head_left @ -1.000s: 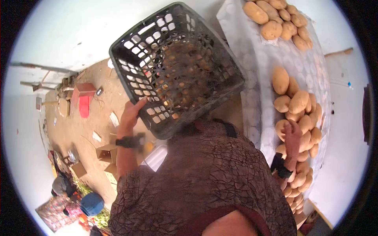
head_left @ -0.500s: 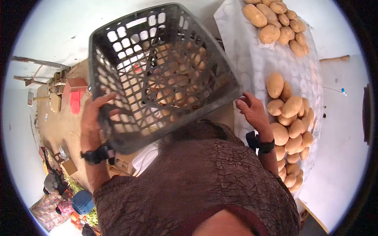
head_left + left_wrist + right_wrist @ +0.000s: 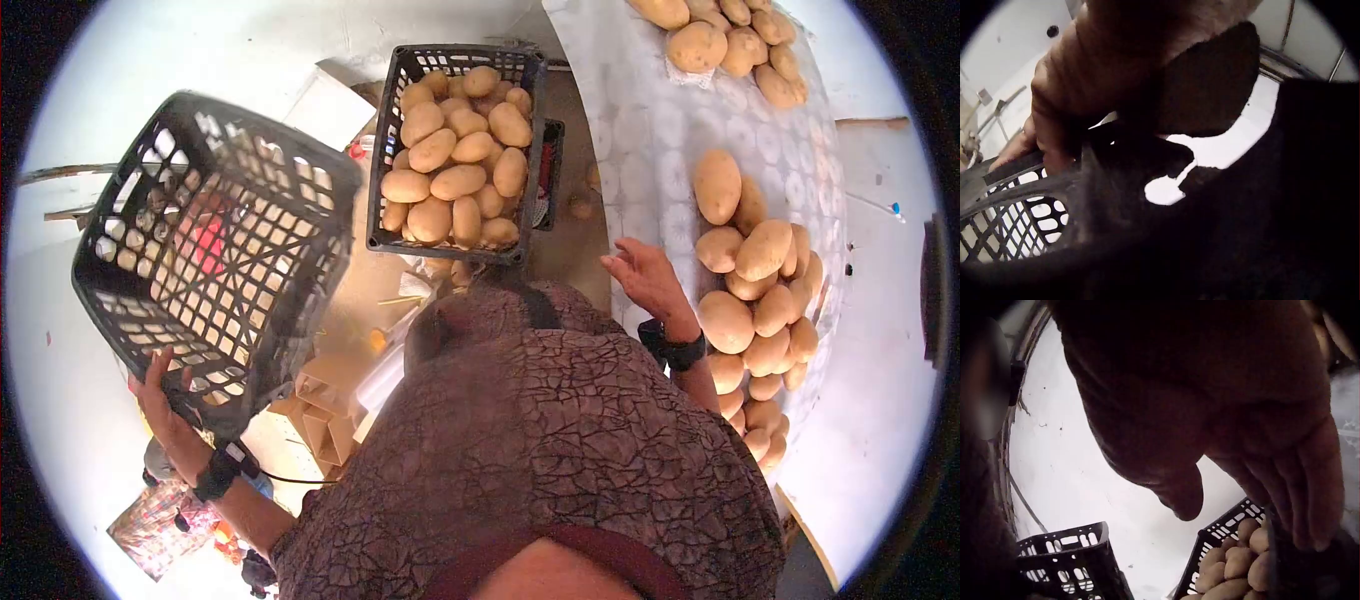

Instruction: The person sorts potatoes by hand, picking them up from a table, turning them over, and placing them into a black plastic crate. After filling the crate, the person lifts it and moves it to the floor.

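Note:
On the left of the head view, my left hand (image 3: pixel 168 405) grips the lower rim of a black slatted plastic crate (image 3: pixel 285 350), tilted with its opening facing me and nothing inside. The left wrist view shows the fingers (image 3: pixel 1054 119) bent over the crate's edge (image 3: pixel 1016 187). My right hand (image 3: pixel 655 290) holds nothing, its fingers loosely extended beside the covered table (image 3: pixel 650 190). Ahead of me stands a second black crate (image 3: pixel 450 250), heaped with potatoes (image 3: pixel 460 181); both crates also show low in the right wrist view, beyond the right hand (image 3: pixel 1229 412).
A long pile of potatoes (image 3: pixel 765 250) lies on the table to my right, with another group (image 3: pixel 745 52) at its far end. Cardboard boxes (image 3: pixel 325 400) sit on the floor at left. A white box (image 3: pixel 325 105) is behind the filled crate.
The bare crate has swung left in my left hand, revealing the potato-filled crate behind it. My right hand has left the potato pile and moved in toward the table's near edge.

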Demonstrator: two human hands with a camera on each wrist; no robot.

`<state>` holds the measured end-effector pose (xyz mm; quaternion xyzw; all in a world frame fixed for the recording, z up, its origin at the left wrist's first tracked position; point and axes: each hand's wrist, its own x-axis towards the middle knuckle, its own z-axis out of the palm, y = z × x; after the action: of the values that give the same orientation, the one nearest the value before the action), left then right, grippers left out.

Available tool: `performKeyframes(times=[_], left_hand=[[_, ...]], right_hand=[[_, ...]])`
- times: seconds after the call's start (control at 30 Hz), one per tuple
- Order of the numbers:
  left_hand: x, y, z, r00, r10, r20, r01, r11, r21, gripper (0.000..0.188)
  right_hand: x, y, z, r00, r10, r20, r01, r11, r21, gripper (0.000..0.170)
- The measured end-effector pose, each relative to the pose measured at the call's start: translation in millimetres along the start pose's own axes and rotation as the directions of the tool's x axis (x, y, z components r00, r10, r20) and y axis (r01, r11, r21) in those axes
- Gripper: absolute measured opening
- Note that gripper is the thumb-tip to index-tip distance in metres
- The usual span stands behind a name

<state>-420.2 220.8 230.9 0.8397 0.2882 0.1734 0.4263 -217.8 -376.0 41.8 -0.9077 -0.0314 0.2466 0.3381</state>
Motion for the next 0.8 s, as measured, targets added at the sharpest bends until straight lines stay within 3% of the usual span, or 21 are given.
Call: performKeyframes(times=[0.03,0.07,0.1,0.13,0.17,0.2,0.23,0.27,0.33,0.37,0.4,0.43,0.47,0.5,0.57,0.63,0.7,0.77,0.8], left_hand=[[4.6,-17.7,-6.5,0.985,0.165,0.047,-0.165,0.986,0.001,0.056],[33.8,-40.4,-13.9,0.934,-0.278,-0.225,0.265,0.960,-0.086,0.067],[36.2,-50.1,-5.3,0.934,-0.279,-0.224,0.266,0.960,-0.085,0.067],[35.9,-59.7,2.0,0.996,0.003,-0.094,-0.007,0.999,-0.041,0.061],[32.6,-75.5,10.4,0.958,0.284,0.046,-0.282,0.959,-0.037,0.058],[53.1,-145.3,-16.4,0.959,0.281,0.046,-0.279,0.959,-0.039,0.058],[104.9,-222.2,-56.0,0.965,-0.068,0.252,-0.147,0.657,0.740,0.054],[104.0,-251.3,-38.2,0.963,-0.063,0.263,-0.159,0.656,0.738,0.054],[107.2,-298.8,2.8,0.898,-0.235,0.372,-0.332,0.194,0.923,0.037],[110.8,-314.0,21.8,0.862,-0.329,0.386,-0.426,-0.057,0.903,0.031],[95.4,-316.5,54.5,0.872,-0.297,0.390,-0.387,0.073,0.919,0.029],[87.2,-335.7,70.3,0.788,-0.200,0.583,-0.529,0.263,0.806,0.020],[75.5,-359.2,104.2,0.858,-0.326,0.397,-0.107,0.644,0.758,0.019],[69.4,-375.2,133.6,0.813,-0.516,0.270,0.355,0.807,0.473,0.019],[40.8,-340.6,187.8,0.804,-0.495,0.330,0.398,0.859,0.321,0.025],[48.4,-401.4,220.1,0.832,-0.204,0.516,-0.040,0.906,0.421,0.027],[39.6,-323.7,252.8,0.788,-0.308,0.533,0.153,0.937,0.315,0.022],[50.3,-292.4,282.4,0.813,-0.298,0.500,0.149,0.937,0.316,0.022],[51.5,-244.1,290.1,0.708,-0.366,0.604,0.293,0.930,0.220,0.021]], right_hand=[[1.6,-0.6,-1.8,1.000,0.000,0.001,0.000,1.000,-0.001,0.042],[2.2,-1.5,-3.9,1.000,0.008,0.024,-0.007,0.999,-0.032,0.042],[2.6,-1.3,-4.9,0.999,0.016,0.046,-0.013,0.998,-0.064,0.042],[3.4,3.2,-3.3,0.999,0.018,0.050,-0.015,0.998,-0.065,0.042],[5.2,11.5,-0.9,0.999,0.016,0.045,-0.013,0.997,-0.073,0.043],[7.4,16.7,-0.4,0.999,0.013,0.038,-0.009,0.997,-0.082,0.044],[9.0,17.5,-0.6,0.999,0.017,0.036,-0.014,0.997,-0.082,0.044],[8.3,19.0,-0.5,1.000,0.000,0.019,0.002,0.994,-0.107,0.045],[2.3,22.6,-2.5,1.000,0.002,-0.014,-0.004,0.991,-0.133,0.047],[-1.7,21.8,-2.6,0.999,0.030,-0.013,-0.032,0.993,-0.114,0.048],[-5.6,21.9,-2.6,0.998,0.058,-0.014,-0.059,0.994,-0.092,0.049],[-10.2,23.9,-2.1,0.997,0.073,-0.028,-0.075,0.994,-0.085,0.049],[-15.8,26.7,0.1,0.995,0.098,-0.020,-0.100,0.992,-0.080,0.050],[-22.0,30.2,2.6,0.992,0.128,-0.015,-0.129,0.989,-0.074,0.051],[-33.8,43.3,8.8,0.990,0.131,-0.049,-0.134,0.989,-0.066,0.050],[-48.9,54.5,11.4,0.982,0.159,-0.105,-0.165,0.985,-0.056,0.050],[-59.2,57.5,13.7,0.978,0.106,-0.180,-0.119,0.991,-0.066,0.041],[-69.9,65.2,18.6,0.966,0.151,-0.210,-0.167,0.984,-0.064,0.041],[-77.0,67.6,20.7,0.971,0.138,-0.195,-0.156,0.985,-0.080,0.040]])
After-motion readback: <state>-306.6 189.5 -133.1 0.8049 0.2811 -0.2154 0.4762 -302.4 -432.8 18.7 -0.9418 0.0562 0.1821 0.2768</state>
